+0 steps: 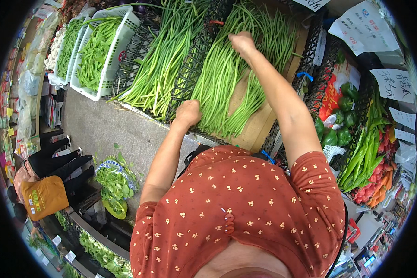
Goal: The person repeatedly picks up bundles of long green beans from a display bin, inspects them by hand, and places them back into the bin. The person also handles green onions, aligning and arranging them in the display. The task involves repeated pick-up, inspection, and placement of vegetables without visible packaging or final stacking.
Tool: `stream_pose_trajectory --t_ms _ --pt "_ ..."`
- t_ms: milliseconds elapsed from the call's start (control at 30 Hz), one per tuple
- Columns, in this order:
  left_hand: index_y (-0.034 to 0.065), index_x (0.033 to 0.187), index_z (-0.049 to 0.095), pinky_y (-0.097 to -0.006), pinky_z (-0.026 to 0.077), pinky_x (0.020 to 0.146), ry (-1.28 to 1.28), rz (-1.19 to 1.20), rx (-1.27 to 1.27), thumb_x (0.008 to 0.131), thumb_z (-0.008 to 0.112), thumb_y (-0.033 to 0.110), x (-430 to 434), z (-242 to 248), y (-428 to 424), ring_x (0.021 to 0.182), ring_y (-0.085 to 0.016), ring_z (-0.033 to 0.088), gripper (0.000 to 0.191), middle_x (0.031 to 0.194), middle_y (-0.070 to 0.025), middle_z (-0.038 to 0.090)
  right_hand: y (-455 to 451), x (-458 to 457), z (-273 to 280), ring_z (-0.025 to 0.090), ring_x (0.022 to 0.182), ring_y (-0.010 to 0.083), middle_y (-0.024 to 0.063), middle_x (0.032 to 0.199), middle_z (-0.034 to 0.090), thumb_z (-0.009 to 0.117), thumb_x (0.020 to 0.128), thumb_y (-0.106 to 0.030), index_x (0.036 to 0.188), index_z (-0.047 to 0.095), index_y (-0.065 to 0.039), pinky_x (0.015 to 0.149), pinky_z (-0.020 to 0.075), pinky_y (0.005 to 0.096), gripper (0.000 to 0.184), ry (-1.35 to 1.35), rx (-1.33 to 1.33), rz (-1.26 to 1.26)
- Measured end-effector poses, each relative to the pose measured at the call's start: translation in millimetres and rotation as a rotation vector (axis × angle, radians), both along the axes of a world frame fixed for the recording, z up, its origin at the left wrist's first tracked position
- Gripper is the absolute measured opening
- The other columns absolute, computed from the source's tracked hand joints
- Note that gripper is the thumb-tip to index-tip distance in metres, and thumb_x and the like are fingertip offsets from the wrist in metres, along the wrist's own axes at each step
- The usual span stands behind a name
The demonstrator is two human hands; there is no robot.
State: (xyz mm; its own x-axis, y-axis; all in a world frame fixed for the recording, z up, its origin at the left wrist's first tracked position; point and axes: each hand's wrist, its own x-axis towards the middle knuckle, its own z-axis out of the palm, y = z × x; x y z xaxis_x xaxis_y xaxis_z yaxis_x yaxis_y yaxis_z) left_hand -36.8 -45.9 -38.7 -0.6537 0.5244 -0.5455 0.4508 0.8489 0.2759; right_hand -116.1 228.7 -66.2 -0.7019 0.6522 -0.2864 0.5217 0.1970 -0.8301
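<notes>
Long green beans (pixel 213 87) lie lengthwise on a sheet of brown cardboard (pixel 259 127) in front of me. My right hand (pixel 243 43) is over the far part of the beans with its fingers curled down; whether it grips any is hidden. At the near left corner of the beans, my left hand (pixel 188 113) is curled beside a black plastic lattice crate wall (pixel 185 81). What lies under its fingers is hidden. A separate bunch of beans (pixel 241 121) lies on the cardboard to the right. Left of the lattice wall are long green stalks resembling scallions (pixel 156 76).
White plastic baskets (pixel 107 66) of leafy greens stand at the left. To the right are green bell peppers (pixel 337 135), long green peppers (pixel 361 156) and handwritten signs (pixel 392 85). A bag of greens (pixel 116 177) sits on the floor (pixel 90 114); two people stand beyond it.
</notes>
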Motion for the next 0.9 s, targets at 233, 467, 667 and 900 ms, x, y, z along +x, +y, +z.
stream_pose_trajectory --t_ms 233,467,667,900 --pt "0.0015 0.087 0.061 -0.0428 0.048 0.078 0.080 -0.059 -0.038 0.073 0.048 0.007 3 2 1 0.088 -0.037 0.061 0.020 0.093 -0.0223 0.062 -25 72 -18 0.053 0.061 0.0216 0.0094 0.066 0.056 0.060 0.071 -0.012 0.073 0.056 -0.001 0.060 0.0421 0.0378 0.012 0.043 -0.166 -0.081" --pt "-0.0028 0.095 0.048 -0.0442 0.050 0.073 0.177 -0.093 0.024 0.071 0.051 0.001 5 -4 1 0.085 -0.038 0.061 0.025 0.089 -0.0247 0.061 0 127 15 0.053 0.055 0.0212 0.0120 0.062 0.056 0.056 0.073 -0.012 0.069 0.054 0.001 0.052 0.0417 0.0353 0.014 0.000 -0.271 -0.030" --pt "-0.0029 0.096 0.050 -0.0442 0.049 0.076 0.094 -0.109 -0.085 0.070 0.057 0.007 2 4 3 0.089 -0.038 0.060 0.028 0.093 -0.0247 0.061 -13 160 43 0.061 0.082 0.0270 0.0203 0.087 0.061 0.052 0.079 -0.012 0.088 0.061 0.006 0.078 0.0486 0.0387 0.022 -0.553 0.138 0.269" --pt "-0.0019 0.096 0.046 -0.0439 0.048 0.077 0.204 -0.024 0.159 0.069 0.066 0.017 6 9 2 0.089 -0.038 0.058 0.039 0.097 -0.0236 0.056 -49 175 18 0.061 0.084 0.0297 0.0292 0.091 0.058 0.052 0.086 -0.025 0.109 0.044 0.018 0.079 0.0507 0.0350 0.049 -0.747 0.221 0.476"
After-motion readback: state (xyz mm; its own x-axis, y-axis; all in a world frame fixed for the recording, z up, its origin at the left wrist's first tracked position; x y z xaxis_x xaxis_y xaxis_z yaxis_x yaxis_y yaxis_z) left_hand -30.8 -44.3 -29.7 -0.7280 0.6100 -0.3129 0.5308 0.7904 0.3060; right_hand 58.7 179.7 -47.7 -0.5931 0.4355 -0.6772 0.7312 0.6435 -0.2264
